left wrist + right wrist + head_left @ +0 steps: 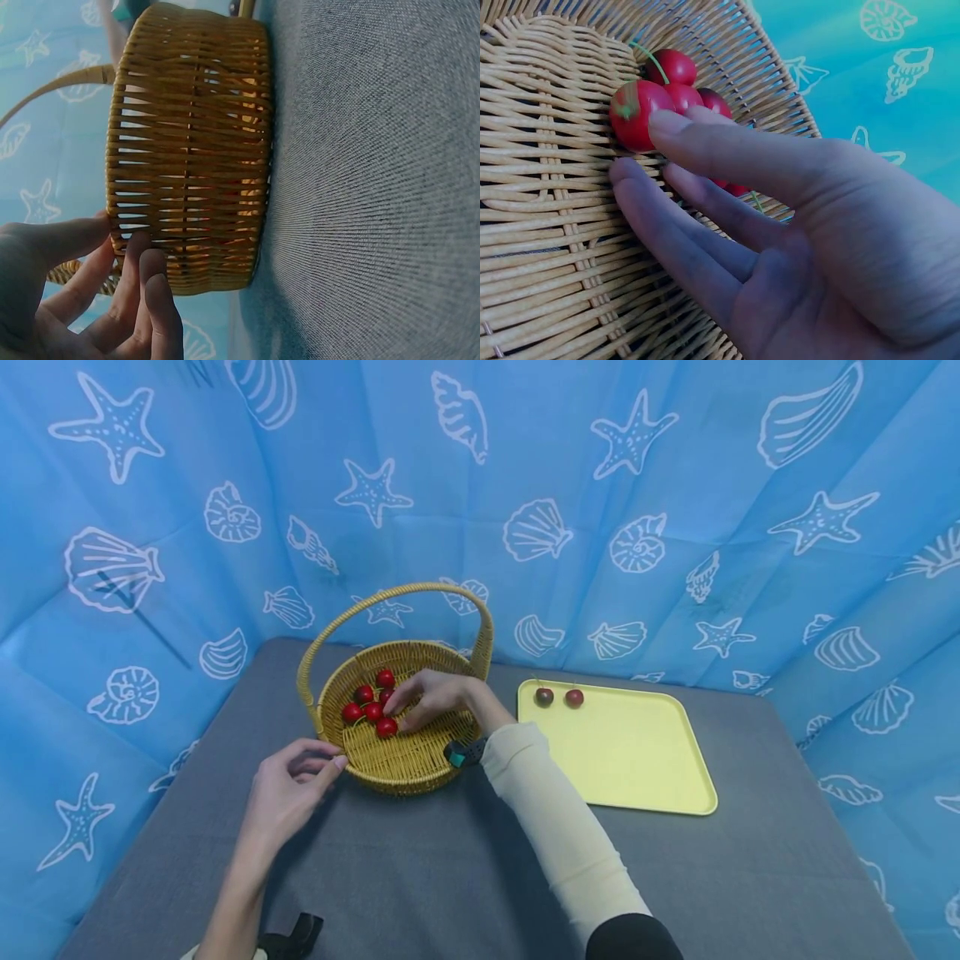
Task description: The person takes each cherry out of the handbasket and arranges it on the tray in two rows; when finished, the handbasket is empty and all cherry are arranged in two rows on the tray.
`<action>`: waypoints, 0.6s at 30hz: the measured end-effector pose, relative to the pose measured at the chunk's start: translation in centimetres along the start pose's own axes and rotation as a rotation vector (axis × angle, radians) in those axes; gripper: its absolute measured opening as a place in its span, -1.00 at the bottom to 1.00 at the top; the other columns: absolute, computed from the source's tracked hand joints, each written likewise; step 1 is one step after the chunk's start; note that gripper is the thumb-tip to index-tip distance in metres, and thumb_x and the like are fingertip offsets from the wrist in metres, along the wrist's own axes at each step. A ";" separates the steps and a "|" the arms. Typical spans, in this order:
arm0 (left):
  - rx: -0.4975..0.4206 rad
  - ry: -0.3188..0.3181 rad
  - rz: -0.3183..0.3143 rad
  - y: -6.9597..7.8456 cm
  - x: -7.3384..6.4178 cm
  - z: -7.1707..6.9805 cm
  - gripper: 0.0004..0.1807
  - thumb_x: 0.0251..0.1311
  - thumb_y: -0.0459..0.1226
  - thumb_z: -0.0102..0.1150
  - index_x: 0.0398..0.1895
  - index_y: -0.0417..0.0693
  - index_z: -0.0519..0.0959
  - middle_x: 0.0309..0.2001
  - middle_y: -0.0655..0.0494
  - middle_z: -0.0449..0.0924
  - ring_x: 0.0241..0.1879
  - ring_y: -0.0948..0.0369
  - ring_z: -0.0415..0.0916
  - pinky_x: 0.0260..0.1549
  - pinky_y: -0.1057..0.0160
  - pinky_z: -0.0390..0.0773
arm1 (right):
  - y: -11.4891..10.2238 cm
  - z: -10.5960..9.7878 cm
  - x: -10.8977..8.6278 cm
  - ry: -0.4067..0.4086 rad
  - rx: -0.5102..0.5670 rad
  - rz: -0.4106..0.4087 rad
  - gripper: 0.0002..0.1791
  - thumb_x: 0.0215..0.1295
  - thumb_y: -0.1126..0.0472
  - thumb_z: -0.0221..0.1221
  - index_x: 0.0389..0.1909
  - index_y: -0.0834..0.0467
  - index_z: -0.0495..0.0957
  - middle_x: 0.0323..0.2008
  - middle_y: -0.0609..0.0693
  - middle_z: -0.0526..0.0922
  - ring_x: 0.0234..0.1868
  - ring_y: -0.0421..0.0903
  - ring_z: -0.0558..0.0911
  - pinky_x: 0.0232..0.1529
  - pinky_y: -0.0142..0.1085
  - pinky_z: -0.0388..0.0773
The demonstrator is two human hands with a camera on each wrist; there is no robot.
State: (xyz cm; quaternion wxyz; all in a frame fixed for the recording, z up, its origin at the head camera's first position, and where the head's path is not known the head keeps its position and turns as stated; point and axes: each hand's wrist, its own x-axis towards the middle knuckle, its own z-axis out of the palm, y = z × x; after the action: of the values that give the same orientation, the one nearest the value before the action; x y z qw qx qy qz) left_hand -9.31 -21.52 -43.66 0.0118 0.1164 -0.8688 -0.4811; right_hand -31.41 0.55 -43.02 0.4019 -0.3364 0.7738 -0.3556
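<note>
Head view: the rim of a round, tan wicker basket [401,787] is pinched by the left grip [288,785]. Inside the basket, the right grip [435,693] is held loosely parted beside glossy, round red cherries [373,712]; whether one is touched cannot be told. Right of the basket, two dark-red cherries [574,697] are carried by a yellow rectangular tray [630,747].

The curtain [480,485] is showing white outlined starfish [373,493] and seashells [536,531] on bright blue. Below it, the tablecloth [720,885] is showing flecked grey. The wicker basket [401,787] is displaying a golden-tan ribbed weave, its cherries [373,712] shining bright red with green stems [655,59]. On the right, the tray [637,752] is looking pale yellow, its left cherry [543,697] appearing dark maroon, its right cherry [574,698] duller red. A sleeve [562,822] is showing cream.
</note>
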 end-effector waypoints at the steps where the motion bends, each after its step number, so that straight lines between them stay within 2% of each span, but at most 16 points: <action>1: 0.000 -0.001 0.000 0.0 0.0 0.0 -0.60 0.49 0.01 0.36 0.20 0.00 0.67 0.08 -0.17 0.82 -0.21 0.13 0.80 -0.35 0.30 0.65 | -0.1 0.0 0.0 -0.012 0.001 -0.004 -0.62 0.45 0.23 0.41 0.25 0.06 0.72 0.29 0.03 0.69 0.31 -0.09 0.64 0.24 -0.26 0.68; 11: -0.007 -0.022 -0.007 -0.1 0.1 -0.2 -0.58 0.49 0.03 0.35 0.23 0.01 0.65 0.09 -0.16 0.82 -0.18 0.14 0.80 -0.33 0.30 0.66 | -1.1 0.3 0.1 -0.151 -0.057 -0.033 -0.47 0.47 0.23 0.35 0.43 0.05 0.61 0.48 0.02 0.56 0.47 -0.07 0.55 0.33 -0.24 0.65; 15: -0.008 -0.027 -0.002 -0.1 0.0 -0.2 -0.58 0.50 0.03 0.34 0.23 0.01 0.65 0.09 -0.16 0.82 -0.16 0.13 0.81 -0.32 0.30 0.66 | -1.2 0.5 0.2 -0.145 -0.067 -0.022 -0.49 0.48 0.24 0.36 0.41 0.08 0.62 0.45 0.00 0.61 0.41 -0.13 0.58 0.32 -0.25 0.65; 18: -0.007 -0.021 0.006 -0.1 0.0 -0.1 -0.60 0.50 0.02 0.33 0.22 0.01 0.66 0.08 -0.16 0.82 -0.16 0.10 0.81 -0.33 0.29 0.66 | -1.1 0.4 0.1 -0.108 -0.090 -0.011 -0.52 0.45 0.21 0.40 0.36 0.05 0.67 0.37 -0.05 0.66 0.38 -0.17 0.58 0.37 -0.25 0.60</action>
State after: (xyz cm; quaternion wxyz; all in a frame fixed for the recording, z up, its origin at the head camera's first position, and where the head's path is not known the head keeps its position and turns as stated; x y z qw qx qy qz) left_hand -9.32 -21.67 -43.63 0.0047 0.1085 -0.8675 -0.4854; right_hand -30.82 -0.29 -42.32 0.4256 -0.3772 0.7643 -0.3040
